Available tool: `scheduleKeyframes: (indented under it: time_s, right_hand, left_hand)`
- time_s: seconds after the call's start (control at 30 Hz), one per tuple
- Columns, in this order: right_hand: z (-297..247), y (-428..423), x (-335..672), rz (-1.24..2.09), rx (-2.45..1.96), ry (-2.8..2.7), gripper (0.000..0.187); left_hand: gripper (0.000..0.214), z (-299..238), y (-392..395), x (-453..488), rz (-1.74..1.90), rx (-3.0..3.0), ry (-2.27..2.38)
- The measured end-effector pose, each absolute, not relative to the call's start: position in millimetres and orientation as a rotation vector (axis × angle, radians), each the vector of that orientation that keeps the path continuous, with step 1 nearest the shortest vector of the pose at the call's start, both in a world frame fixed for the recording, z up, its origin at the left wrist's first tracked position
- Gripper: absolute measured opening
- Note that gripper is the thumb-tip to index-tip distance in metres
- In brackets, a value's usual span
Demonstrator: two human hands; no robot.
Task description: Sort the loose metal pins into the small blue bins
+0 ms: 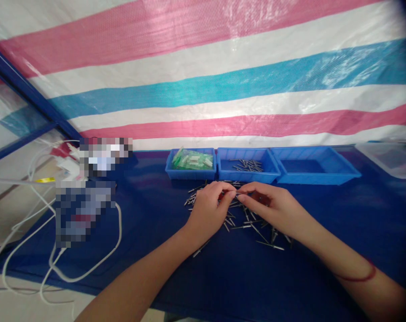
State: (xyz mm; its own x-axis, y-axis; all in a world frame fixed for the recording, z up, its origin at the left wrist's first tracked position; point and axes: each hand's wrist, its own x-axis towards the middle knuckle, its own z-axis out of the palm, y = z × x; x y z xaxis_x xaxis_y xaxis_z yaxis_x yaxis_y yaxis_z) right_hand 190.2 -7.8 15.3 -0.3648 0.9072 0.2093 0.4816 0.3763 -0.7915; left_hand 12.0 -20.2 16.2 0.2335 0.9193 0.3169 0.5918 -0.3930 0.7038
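Note:
Over a loose heap of silvery blind rivets (250, 223), my left hand (211, 203) and my right hand (273, 203) meet fingertip to fingertip. Each is closed in a pinch. Between them shows a sliver of a thin blind rivet (237, 193), mostly covered by the fingers. More rivets lie under and around both hands on the dark blue tabletop (149, 214). Just behind the hands, the middle blue bin (224, 169) holds a small pile of rivets (250, 165).
At the left of the row, a blue bin (171, 174) contains green-and-clear packets (192, 160). A third blue bin (318, 179) stands at the right, beside a clear plastic container (387, 158). White cables (118, 228) and blurred-out items occupy the left side. A striped sheet (203, 94) hangs behind.

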Motion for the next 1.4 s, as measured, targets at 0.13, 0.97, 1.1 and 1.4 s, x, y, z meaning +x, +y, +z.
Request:
scheduleKeyframes:
  time_s: [0.13,0.97,1.1,1.4]
  right_hand:
    - [14.7,-10.4,188.6,0.884,-1.175,-1.91,0.027]
    - [22.4,-14.6,190.4,0.65,-1.036,-1.965,0.019]
    - [21.0,-12.4,191.4,0.608,-1.063,-1.986,0.019]
    - [19.5,-11.5,190.4,0.723,-1.093,-1.991,0.022]
  left_hand:
    - [0.014,15.4,-20.8,12.0,1.042,2.002,1.334]
    - [0.015,20.0,-21.8,11.2,1.03,2.046,1.33]
    - [0.015,23.0,-22.8,10.1,1.074,2.018,1.36]
    - [0.017,24.9,-23.3,9.3,1.077,2.032,1.362]
